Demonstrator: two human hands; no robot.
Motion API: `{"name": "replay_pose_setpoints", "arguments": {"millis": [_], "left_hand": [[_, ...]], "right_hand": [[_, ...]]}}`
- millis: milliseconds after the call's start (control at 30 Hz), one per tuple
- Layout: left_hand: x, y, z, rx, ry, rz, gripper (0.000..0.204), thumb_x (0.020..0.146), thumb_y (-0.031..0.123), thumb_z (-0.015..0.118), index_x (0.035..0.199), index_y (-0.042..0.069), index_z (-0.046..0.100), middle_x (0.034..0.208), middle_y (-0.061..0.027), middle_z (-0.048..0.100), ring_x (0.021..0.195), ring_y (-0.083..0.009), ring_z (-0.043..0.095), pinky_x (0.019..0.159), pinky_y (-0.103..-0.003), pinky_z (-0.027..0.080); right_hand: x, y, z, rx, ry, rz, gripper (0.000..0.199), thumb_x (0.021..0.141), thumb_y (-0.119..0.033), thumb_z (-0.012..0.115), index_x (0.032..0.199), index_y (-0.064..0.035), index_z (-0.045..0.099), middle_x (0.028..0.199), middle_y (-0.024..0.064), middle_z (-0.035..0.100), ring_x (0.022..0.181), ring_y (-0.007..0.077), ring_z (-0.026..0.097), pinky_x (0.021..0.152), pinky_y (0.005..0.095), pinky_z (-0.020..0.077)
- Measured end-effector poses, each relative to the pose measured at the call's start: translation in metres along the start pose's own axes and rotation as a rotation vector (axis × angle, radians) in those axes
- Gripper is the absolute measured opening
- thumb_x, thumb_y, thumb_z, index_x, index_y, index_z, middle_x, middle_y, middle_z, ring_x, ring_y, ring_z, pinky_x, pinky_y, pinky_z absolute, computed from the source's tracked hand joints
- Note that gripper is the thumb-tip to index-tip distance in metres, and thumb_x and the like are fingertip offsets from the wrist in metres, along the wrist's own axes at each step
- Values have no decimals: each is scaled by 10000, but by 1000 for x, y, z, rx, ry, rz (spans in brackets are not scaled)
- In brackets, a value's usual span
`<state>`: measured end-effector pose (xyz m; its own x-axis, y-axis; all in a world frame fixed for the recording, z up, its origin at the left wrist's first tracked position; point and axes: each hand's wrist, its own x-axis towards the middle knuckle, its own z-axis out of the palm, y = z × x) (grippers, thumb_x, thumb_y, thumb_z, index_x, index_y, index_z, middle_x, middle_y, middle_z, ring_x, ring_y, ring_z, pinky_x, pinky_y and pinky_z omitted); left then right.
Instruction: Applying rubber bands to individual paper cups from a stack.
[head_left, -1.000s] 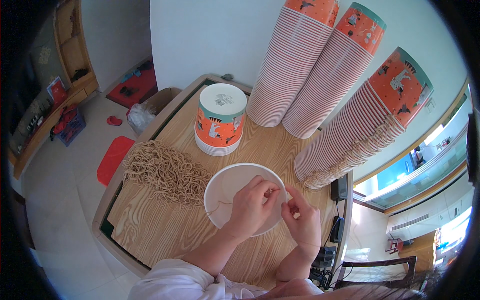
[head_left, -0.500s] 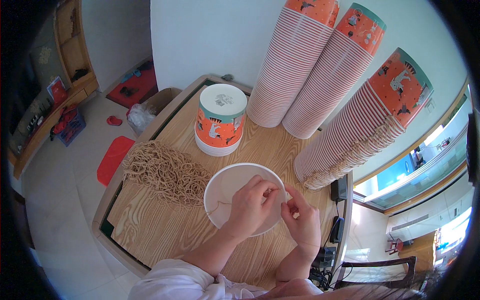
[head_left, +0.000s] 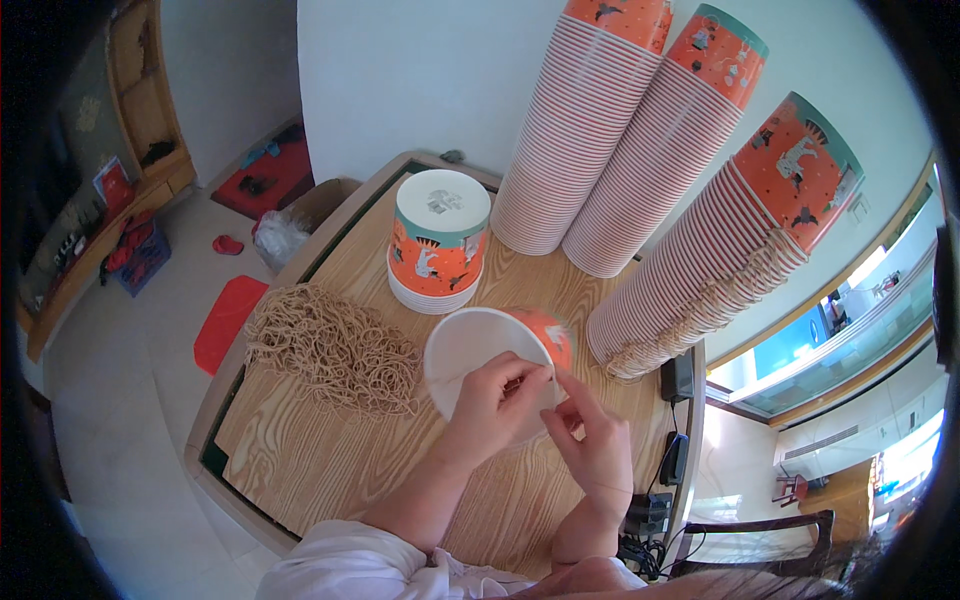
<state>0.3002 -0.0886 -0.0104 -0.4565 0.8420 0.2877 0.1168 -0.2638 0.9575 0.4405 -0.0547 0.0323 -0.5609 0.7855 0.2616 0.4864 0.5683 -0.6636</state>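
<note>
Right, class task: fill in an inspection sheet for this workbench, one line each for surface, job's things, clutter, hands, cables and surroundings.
Surface: wooden table, light grain, raised rim.
Job's things: white-lined orange paper cup tipped on its side; pile of tan string loops beside it.
Clutter: short upturned cup stack; three tall leaning cup stacks at the wall.
Hands: left hand and right hand both at the cup's rim, pinching something thin.
Cables: dark adapters and cords at the table's right edge.
Surroundings: red mat, wooden shelf, chair.
</note>
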Motion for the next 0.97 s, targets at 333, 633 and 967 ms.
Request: {"name": "replay_pose_setpoints", "arguments": {"millis": [333, 633, 967], "left_hand": [[3, 2, -4, -400, -105, -346, 260, 923, 242, 615, 782, 25, 642, 655, 36, 563, 631, -32, 497, 564, -223, 394], [-1, -2, -4, -199, -149, -205, 257, 908, 201, 619, 749, -1, 614, 636, 25, 568, 608, -29, 485, 553, -227, 392], [-6, 5, -2, -73, -135, -136, 229, 911, 215, 619, 840, 0, 654, 665, -14, 611, 619, -40, 510, 555, -239, 425]], "right_hand": [[1, 9, -3, -26, 23, -226, 418, 781, 38, 675, 1188, -18, 594, 827, 105, 630, 718, 172, 632, 667, 278, 502], [6, 3, -2, 214, 214, -98, 277, 739, 68, 701, 1002, 10, 641, 820, 75, 615, 710, 136, 602, 663, 255, 488], [5, 12, -4, 167, 144, -108, 187, 805, 8, 672, 988, -10, 640, 879, 110, 630, 746, 220, 638, 663, 297, 504]]}}
